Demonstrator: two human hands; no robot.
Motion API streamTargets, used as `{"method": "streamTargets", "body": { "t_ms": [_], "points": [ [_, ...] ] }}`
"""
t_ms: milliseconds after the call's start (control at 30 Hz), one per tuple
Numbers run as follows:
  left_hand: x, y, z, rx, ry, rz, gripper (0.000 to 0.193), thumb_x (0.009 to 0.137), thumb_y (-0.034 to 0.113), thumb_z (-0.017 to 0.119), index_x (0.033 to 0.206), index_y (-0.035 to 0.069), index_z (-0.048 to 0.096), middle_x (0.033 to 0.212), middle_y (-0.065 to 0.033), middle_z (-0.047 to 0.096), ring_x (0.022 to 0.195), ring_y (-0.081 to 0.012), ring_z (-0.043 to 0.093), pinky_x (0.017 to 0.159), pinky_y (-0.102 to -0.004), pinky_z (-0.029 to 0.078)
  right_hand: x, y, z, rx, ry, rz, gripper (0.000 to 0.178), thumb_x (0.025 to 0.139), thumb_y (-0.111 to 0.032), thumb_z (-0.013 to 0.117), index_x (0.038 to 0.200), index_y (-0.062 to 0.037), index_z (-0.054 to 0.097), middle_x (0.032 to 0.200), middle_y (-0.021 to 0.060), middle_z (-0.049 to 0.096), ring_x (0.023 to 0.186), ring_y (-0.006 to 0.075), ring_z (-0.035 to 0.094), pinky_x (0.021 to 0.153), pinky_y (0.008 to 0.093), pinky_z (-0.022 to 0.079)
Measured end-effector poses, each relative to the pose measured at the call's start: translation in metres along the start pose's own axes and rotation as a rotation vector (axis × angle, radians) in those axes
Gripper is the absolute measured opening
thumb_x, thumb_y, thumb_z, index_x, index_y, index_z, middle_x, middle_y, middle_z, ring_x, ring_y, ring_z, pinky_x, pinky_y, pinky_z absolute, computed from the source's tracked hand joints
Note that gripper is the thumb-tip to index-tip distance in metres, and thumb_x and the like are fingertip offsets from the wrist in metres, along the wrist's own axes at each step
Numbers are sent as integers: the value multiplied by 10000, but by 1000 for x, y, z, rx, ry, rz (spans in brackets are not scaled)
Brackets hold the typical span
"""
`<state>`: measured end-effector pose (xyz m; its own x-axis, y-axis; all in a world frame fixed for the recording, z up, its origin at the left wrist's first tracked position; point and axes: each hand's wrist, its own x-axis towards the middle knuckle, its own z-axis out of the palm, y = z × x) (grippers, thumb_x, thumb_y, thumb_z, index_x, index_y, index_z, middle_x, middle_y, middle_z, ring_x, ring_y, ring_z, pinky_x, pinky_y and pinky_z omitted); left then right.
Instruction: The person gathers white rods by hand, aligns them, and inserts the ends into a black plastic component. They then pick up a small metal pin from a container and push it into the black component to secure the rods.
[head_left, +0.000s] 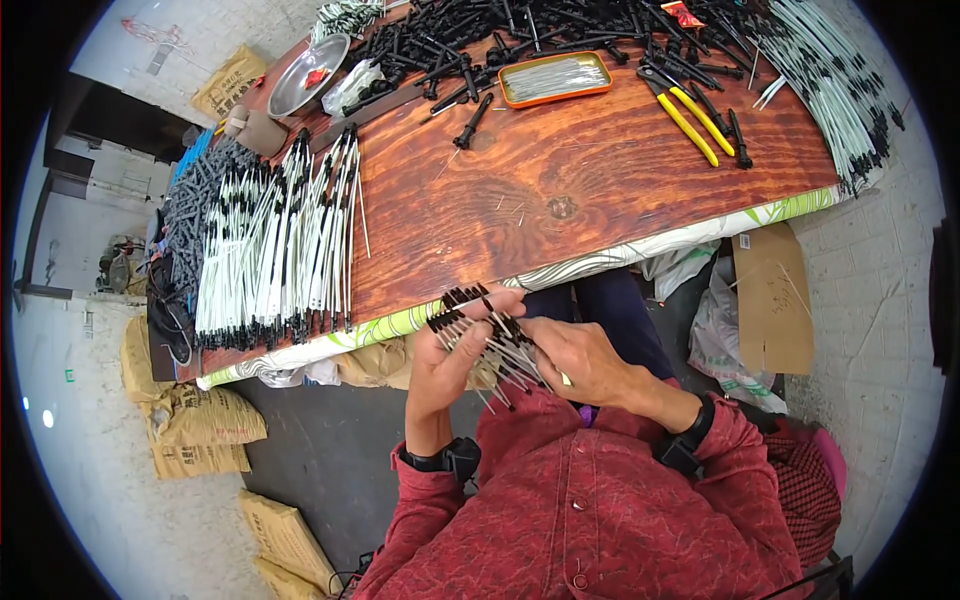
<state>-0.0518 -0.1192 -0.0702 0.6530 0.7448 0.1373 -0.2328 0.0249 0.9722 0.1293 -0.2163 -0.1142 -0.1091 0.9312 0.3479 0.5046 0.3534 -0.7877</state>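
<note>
Just off the table's near edge, my left hand (440, 372) is closed around a fanned bundle of thin white rods with black ends (512, 362). The rods slant across the palm, black ends up at the fingers and thin ends down toward my lap. My right hand (588, 362) meets the bundle from the right, its fingers curled and pinched on the rods near their black parts. Exactly which rod it grips is hidden by the fingers. A large stack of similar white rods (285, 245) lies on the table at the left.
On the wooden table (600, 175) lie yellow-handled pliers (690, 120), an orange-rimmed tray (510, 97) of thin metal pins, and a heap of black plastic pieces (455, 45). More white rods (830, 95) lie at the far right. A metal bowl (292, 92) and grey pieces (190, 215) sit left.
</note>
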Motion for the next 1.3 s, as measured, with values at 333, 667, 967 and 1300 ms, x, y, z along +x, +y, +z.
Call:
{"method": "streamTargets", "body": {
  "t_ms": [333, 667, 967, 1300],
  "points": [
    [-12, 14, 17, 286, -7, 14, 362, 984, 156, 589, 1284, -45, 624, 1216, -198, 666, 1100, -260, 647, 974, -395, 501, 0, -3, 0, 87, -98, 7, 535, 776, 36, 585, 1302, 54, 489, 941, 220, 612, 854, 413, 633, 681, 483, 519],
    [-3, 21, 16, 437, -201, 33, 318, 928, 41, 594, 1232, 1, 677, 1238, -169, 669, 1108, -297, 643, 953, -369, 502, 2, 14, 1, 48, -99, -48, 460, 766, 56, 580, 1219, 12, 511, 976, 223, 610, 899, 432, 613, 719, 503, 513],
    [4, 15, 22, 434, -157, 108, 323, 951, 112, 588, 1237, -14, 672, 1199, -171, 689, 1082, -286, 653, 947, -372, 502, 7, 13, 0, -72, -150, -5, 398, 763, 34, 597, 1155, 34, 533, 982, 211, 622, 920, 418, 611, 719, 481, 513],
    [9, 16, 24, 445, -124, 130, 350, 998, 189, 569, 1263, -24, 653, 1198, -167, 698, 1138, -284, 644, 992, -391, 485, 11, 18, 0, -122, -161, 5, 378, 777, 29, 604, 1144, 64, 517, 941, 230, 622, 896, 423, 616, 719, 500, 506]
  ]
}}
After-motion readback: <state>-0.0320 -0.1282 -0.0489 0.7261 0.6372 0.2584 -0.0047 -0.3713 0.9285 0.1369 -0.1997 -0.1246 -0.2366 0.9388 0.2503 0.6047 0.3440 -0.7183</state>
